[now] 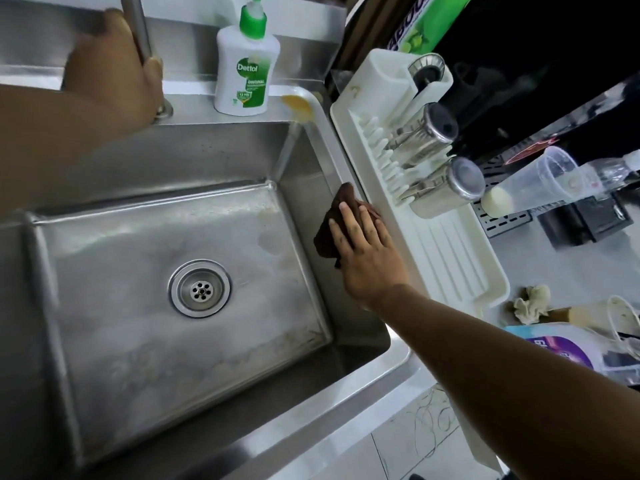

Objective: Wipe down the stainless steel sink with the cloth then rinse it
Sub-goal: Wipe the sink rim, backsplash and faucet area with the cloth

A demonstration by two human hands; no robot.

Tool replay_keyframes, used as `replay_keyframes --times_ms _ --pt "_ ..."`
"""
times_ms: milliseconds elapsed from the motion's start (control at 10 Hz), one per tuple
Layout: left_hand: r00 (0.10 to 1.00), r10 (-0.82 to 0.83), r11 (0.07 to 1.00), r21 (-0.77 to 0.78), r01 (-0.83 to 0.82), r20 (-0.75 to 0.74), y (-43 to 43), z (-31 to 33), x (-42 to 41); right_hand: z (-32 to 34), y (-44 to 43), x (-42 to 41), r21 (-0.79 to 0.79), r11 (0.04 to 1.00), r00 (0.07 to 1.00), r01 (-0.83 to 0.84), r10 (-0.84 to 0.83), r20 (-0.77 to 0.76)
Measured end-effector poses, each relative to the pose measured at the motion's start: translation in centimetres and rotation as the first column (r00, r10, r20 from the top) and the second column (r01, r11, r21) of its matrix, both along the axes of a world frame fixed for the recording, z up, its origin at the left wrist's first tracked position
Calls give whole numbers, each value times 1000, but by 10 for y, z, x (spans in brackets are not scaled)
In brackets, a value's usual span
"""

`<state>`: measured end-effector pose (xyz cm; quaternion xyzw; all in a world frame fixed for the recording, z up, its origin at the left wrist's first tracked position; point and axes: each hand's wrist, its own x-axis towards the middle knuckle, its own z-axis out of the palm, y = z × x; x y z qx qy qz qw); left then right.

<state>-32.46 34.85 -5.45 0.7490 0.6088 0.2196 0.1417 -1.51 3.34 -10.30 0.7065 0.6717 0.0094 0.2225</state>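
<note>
Right hand (367, 251) presses flat on the cloth (329, 233) at the sink (138, 341) rim, left hand (114, 71) grips the tap (136, 26), so tbh the unpinched cloth might slip into the basin.

Head view, steeply down, close

Cloth (337, 225) on sink (304, 368) right rim

- The left hand (110, 71), blurred at far left, curls its thumb and fingers round the tap (136, 29); its bare forearm enters from the left edge.
- The right hand (367, 251) lies palm down, fingers straight and slightly spread, pressing the cloth (346, 199).
- The right forearm, bare, stretches in from the near right corner.
</note>
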Motion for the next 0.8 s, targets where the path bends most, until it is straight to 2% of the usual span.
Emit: replay_keyframes --times_ms 100,300,500,800 --pt "996 44 998 -40 -41 74 -53 6 38 -3 21 -1 53 998 1000 17 -17 4" --pt "993 51 994 -104 -40 109 -50 2 36 -11 44 -11 101 990 996 93 -92 -23" --pt "991 31 994 -112 -17 129 -52 5 36 -8 11 -14 73 993 996 90 -91 15" --pt "989 3 993 -120 15 150 -49 5 35 -13 107 -13 111 984 989 139 -143 28"
